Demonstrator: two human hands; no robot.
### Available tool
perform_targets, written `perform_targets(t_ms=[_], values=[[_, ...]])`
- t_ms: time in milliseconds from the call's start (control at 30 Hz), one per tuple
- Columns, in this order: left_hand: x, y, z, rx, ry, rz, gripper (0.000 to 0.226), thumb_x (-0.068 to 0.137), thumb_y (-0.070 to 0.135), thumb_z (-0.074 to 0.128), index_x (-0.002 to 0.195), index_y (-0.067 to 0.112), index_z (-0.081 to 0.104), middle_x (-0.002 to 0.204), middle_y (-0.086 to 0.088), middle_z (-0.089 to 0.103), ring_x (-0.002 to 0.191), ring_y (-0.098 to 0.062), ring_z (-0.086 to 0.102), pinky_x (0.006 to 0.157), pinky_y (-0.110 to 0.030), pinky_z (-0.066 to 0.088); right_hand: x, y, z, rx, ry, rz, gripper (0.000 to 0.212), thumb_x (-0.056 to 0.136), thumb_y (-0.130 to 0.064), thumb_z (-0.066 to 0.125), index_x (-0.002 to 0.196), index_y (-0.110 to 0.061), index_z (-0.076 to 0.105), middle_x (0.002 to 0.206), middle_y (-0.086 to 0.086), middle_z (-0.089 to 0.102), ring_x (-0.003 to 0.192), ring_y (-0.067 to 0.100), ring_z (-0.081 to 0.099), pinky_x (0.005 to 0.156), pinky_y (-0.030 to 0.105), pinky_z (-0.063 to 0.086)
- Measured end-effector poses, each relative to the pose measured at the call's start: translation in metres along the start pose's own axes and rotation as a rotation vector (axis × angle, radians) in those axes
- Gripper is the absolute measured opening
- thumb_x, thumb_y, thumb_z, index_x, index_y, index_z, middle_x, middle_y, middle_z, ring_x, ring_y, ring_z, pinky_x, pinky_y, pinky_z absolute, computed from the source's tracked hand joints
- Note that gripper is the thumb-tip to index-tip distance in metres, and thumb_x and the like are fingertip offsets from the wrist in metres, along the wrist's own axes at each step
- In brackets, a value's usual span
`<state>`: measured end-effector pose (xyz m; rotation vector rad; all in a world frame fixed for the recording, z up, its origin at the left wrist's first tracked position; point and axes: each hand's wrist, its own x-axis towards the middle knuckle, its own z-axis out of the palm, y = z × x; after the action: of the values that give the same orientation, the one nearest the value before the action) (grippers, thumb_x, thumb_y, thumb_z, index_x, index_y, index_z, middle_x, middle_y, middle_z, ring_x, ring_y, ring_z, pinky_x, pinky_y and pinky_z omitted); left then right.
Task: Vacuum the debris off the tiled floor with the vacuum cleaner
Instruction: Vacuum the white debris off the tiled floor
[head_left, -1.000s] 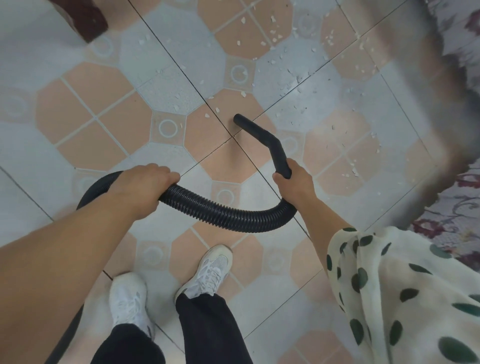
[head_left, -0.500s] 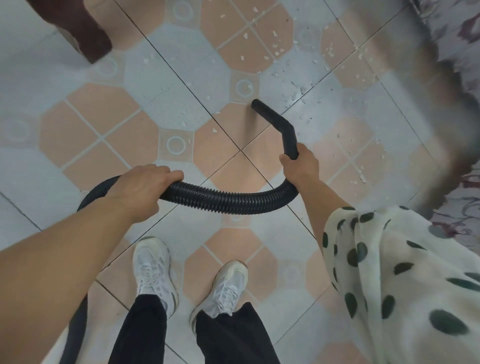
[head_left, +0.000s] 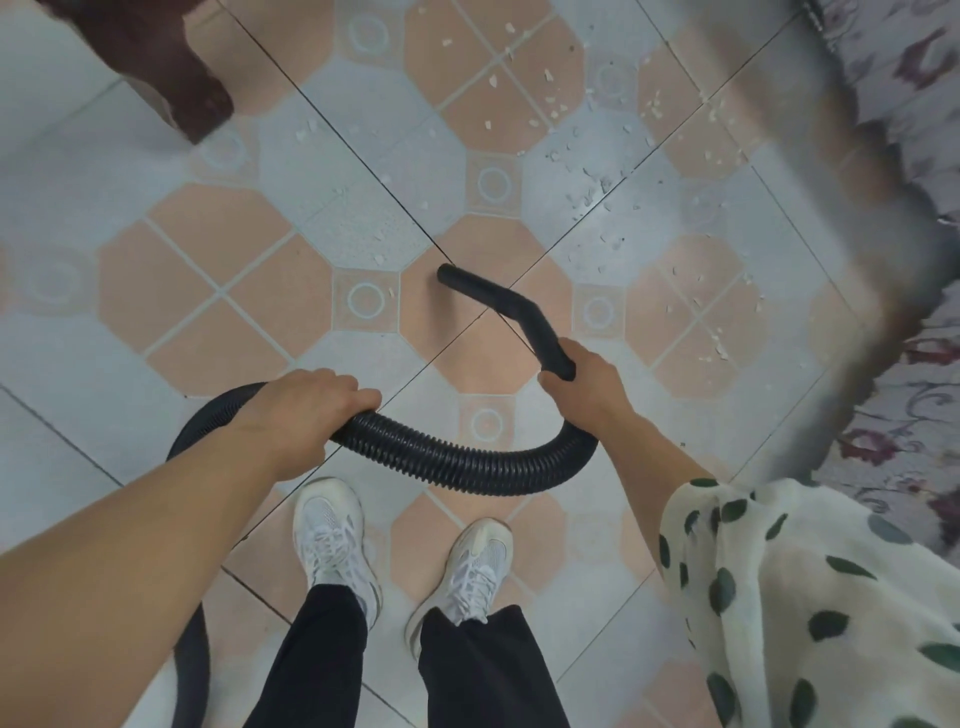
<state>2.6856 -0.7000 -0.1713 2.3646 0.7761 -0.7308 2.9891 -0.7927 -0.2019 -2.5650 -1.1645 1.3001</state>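
The left hand (head_left: 306, 410) gripped the ribbed hose (head_left: 457, 462), the right hand (head_left: 584, 384) gripped the nozzle (head_left: 498, 301), with debris (head_left: 587, 192) lying beyond its tip.

A: What's the floor (head_left: 218, 291) like in here?

B: Tiled and a bit glossy. It's pale grey-blue with big peach octagons quartered by light lines, and there are small peach squares with a white ring between them. Dark joints cross the frame on the diagonal.

A: Any furniture?

B: A dark brown wooden piece (head_left: 156, 62) stands at the upper left, though I can't tell what it belongs to. A pale cloth with dark red flowers (head_left: 904, 67) runs down the right edge, its border blurred. The light is soft and even.
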Motion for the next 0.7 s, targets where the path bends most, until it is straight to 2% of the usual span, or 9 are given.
perform_targets(t_ms=[133,367,533,700], values=[[-0.004,-0.013,-0.001,-0.013,0.017,-0.041,0.046,0.079,-0.005,0.047,0.108,0.031,0.042,0.086,0.01,0.04,0.084,-0.014,0.041,0.066,-0.027,0.032,0.012,-0.017,0.004,0.032,0.048,-0.002,0.024,0.093,-0.025,0.056,0.116,-0.018,0.055,0.092,0.005,0.063,0.072,0.017,0.057,0.056,0.025,0.04],[-0.003,-0.039,-0.008,-0.055,0.057,-0.133,0.046,0.078,-0.007,0.048,0.106,0.029,0.043,0.088,0.008,0.041,0.086,-0.016,0.043,0.063,-0.028,0.031,0.052,-0.056,0.006,0.009,0.114,-0.047,0.028,0.093,-0.024,0.057,0.12,-0.016,0.055,0.095,0.004,0.062,0.081,0.023,0.058,0.07,0.03,0.044],[-0.006,-0.057,-0.008,-0.078,0.082,-0.175,0.048,0.077,-0.008,0.047,0.107,0.029,0.044,0.089,0.008,0.042,0.088,-0.017,0.044,0.064,-0.029,0.034,0.07,-0.076,0.01,-0.006,0.125,-0.087,0.023,0.092,-0.025,0.057,0.111,-0.014,0.055,0.092,0.005,0.062,0.079,0.023,0.059,0.069,0.029,0.045],[-0.01,-0.068,-0.008,-0.097,0.106,-0.191,0.047,0.077,-0.009,0.047,0.106,0.029,0.044,0.088,0.01,0.041,0.088,-0.015,0.043,0.062,-0.026,0.029,0.079,-0.093,0.016,-0.045,0.118,-0.115,0.02,0.092,-0.027,0.057,0.108,-0.015,0.053,0.091,0.004,0.061,0.08,0.023,0.059,0.069,0.031,0.048]])
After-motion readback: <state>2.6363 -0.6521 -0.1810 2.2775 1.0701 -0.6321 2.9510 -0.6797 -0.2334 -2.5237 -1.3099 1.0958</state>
